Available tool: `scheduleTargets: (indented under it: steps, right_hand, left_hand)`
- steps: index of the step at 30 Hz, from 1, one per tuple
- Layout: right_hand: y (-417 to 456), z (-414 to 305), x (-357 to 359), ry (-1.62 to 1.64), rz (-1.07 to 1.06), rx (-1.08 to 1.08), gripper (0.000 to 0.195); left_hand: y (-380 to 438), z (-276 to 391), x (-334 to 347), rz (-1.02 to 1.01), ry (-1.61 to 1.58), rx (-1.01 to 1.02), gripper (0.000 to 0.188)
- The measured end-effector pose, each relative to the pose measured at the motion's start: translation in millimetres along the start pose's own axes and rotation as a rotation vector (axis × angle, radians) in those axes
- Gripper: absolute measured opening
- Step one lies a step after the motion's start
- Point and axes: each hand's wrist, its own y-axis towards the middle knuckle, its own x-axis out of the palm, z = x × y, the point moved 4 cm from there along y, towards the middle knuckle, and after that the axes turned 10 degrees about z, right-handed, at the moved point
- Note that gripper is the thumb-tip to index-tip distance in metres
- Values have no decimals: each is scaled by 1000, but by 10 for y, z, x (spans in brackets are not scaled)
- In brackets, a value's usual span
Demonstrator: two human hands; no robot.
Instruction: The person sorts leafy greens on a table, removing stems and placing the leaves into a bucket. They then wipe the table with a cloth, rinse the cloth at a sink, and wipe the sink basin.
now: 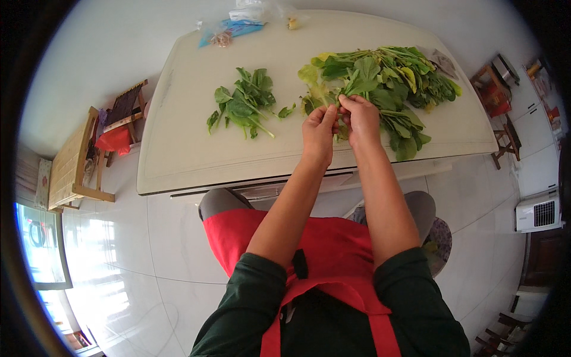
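Observation:
My left hand [320, 131] and my right hand [360, 119] meet over the near part of the table, fingertips close together. Between them is a sprig of leafy greens [366, 75], its leaves rising above my right fingers; the stem is pinched and partly hidden by the fingers. A large heap of leafy greens [392, 91], some leaves yellow, spreads behind and to the right of my hands. To the left lies a smaller pile of green leaves and stems [245, 102], with a small loose leaf [285, 111] between that pile and my left hand.
The cream-coloured table [187, 151] has plastic bags [221, 38] and a blue packet [244, 27] at its far left. A grey cloth [439, 60] lies behind the heap. Wooden chairs stand at both sides, and a round stool [441, 245] is by the right knee.

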Motion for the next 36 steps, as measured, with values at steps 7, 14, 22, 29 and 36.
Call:
scheduleTargets:
  steps: [7, 14, 22, 29, 36]
  right_hand:
    - [354, -347, -225, 38, 138, -156, 11]
    - [235, -758, 780, -538, -394, -429, 23]
    - [627, -672, 2, -955, -40, -763, 28]
    - [472, -243, -609, -1116, 122, -760, 21]
    - [228, -368, -765, -498, 18, -496, 19]
  left_hand:
    - [-179, 142, -245, 31, -20, 57, 11]
    - [-155, 152, -287, 55, 317, 61, 17]
    - [-179, 332, -266, -13, 1207, 576, 44]
    - [-229, 114, -111, 24, 1560, 922, 60]
    - [-413, 241, 150, -59, 1213, 1009, 47]
